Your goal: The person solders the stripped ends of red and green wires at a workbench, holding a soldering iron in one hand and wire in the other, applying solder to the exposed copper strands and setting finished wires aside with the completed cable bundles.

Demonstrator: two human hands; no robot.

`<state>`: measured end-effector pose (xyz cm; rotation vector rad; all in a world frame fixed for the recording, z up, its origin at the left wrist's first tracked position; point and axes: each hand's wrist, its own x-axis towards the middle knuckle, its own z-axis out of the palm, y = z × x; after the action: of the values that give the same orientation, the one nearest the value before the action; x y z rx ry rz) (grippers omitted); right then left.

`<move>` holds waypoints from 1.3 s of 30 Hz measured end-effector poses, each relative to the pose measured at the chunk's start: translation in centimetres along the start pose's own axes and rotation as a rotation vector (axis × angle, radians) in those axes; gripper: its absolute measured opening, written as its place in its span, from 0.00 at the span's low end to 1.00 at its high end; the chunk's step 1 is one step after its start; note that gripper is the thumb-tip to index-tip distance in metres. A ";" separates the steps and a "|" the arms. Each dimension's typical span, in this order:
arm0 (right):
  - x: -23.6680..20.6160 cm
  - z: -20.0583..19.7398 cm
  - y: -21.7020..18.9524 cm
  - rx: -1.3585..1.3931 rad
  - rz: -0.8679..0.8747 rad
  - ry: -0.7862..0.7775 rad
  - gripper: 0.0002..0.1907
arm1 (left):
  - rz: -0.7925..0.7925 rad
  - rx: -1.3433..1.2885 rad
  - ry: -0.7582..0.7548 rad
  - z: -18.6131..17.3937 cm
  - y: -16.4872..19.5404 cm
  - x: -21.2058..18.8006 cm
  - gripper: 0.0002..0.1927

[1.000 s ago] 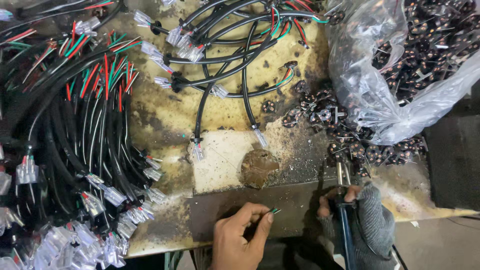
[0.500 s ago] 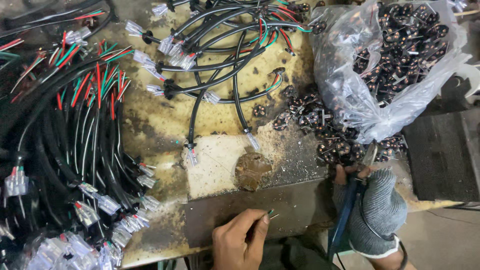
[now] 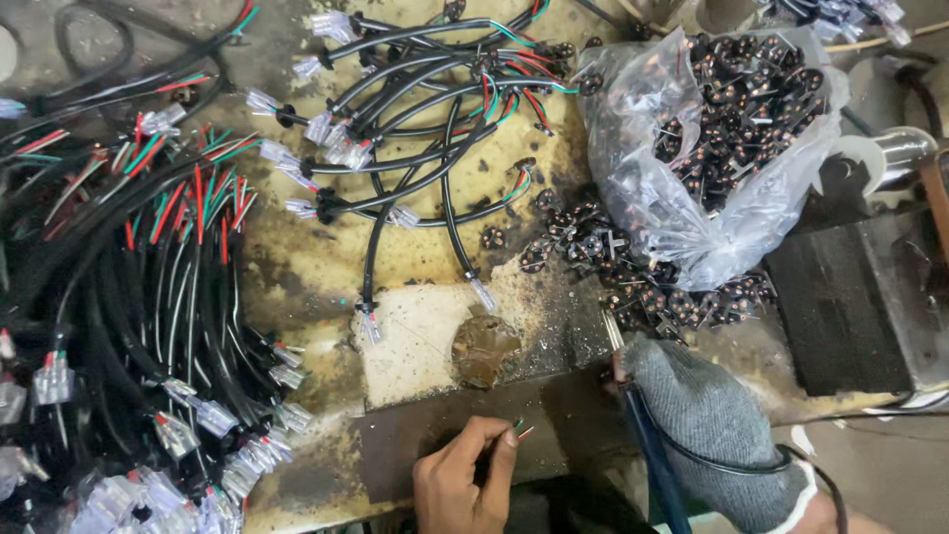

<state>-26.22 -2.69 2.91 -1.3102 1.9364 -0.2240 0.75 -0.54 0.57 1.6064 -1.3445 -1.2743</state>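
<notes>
My bare left hand [image 3: 465,480] pinches the stripped red and green wire ends [image 3: 520,430] of a cable over a dark metal plate [image 3: 415,440] at the bench's near edge. My right hand [image 3: 707,425], in a grey knit glove, grips a blue-handled soldering iron [image 3: 645,445]; its metal tip [image 3: 613,331] points up toward the small black components [image 3: 633,287] spilled from a clear plastic bag [image 3: 712,148]. The iron's tip is apart from the wire ends, to their upper right.
A big heap of black cables with clear connectors [image 3: 148,346] fills the left side. A smaller bunch of cables [image 3: 415,129] lies at the top middle. A brown round lump [image 3: 484,351] sits on a pale patch. A dark block [image 3: 850,297] stands at right.
My gloved right hand has moved right and up with the soldering iron, its tip now by the spilled components. My left hand keeps the wire ends in nearly the same place.
</notes>
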 end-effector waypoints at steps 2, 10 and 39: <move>0.0 -0.1 -0.3 0.225 -0.018 0.087 0.10 | 0.023 -0.004 0.021 0.0 -0.1 0.1 0.05; -1.1 2.0 1.2 0.779 -0.063 0.211 0.15 | 0.136 -0.083 0.142 0.5 -0.6 -0.6 0.06; -0.4 8.1 0.9 0.775 -0.224 -0.074 0.31 | 0.442 0.069 0.082 -0.1 -0.4 -0.5 0.03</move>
<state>-21.28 0.15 -2.96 -0.9719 1.4003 -0.9195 0.95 0.02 0.32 1.2918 -1.5941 -0.8952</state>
